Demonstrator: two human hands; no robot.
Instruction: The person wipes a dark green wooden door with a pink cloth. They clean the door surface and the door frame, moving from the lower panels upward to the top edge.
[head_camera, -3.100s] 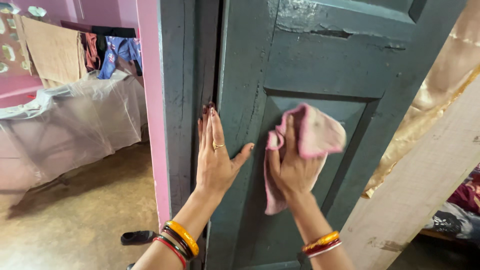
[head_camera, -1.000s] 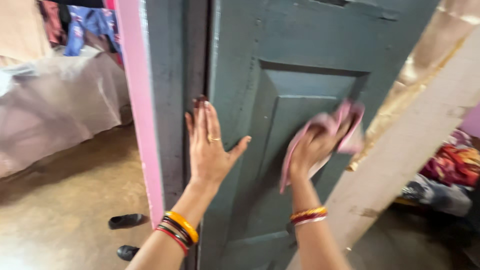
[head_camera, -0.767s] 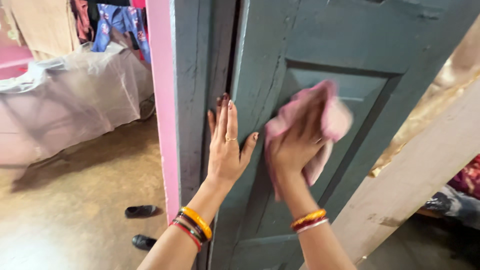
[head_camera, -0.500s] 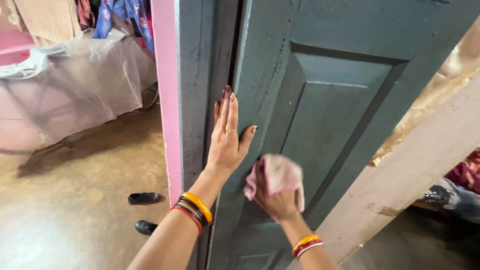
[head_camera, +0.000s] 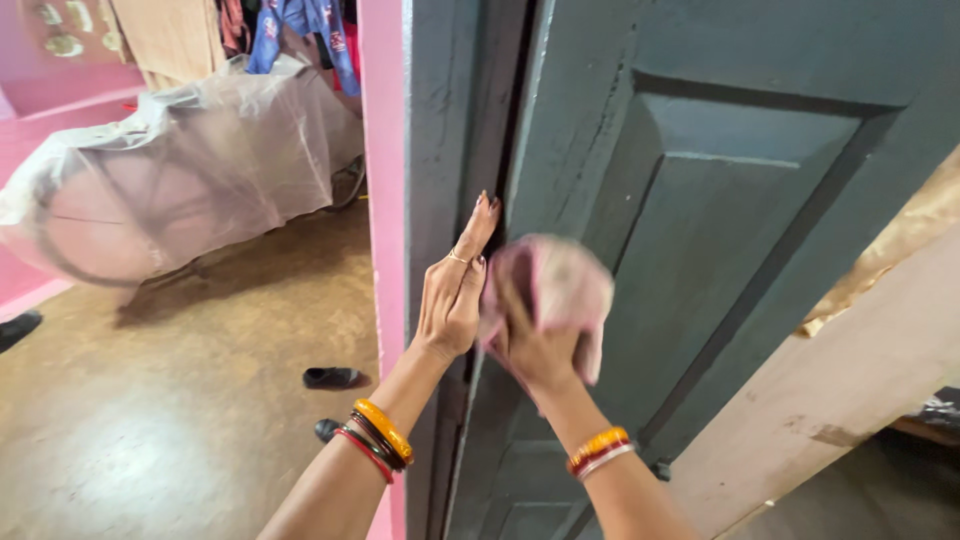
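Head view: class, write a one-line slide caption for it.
Right hand presses a pink cloth on a grey-green door; left hand rests flat beside it.

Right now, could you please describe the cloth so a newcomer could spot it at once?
Find the tall grey-green panelled door beside the pink wall edge. Against the door's left side, the right hand presses a crumpled cloth. It is the only soft, pale pink thing on the door.

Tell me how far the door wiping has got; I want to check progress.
Nothing on the grey-green door clearly reads as finished; its paint looks worn and cracked all over. In hand: the right hand presses a pink cloth against the door's left edge, while the left hand steadies that edge. The lower panel appears not yet reached.
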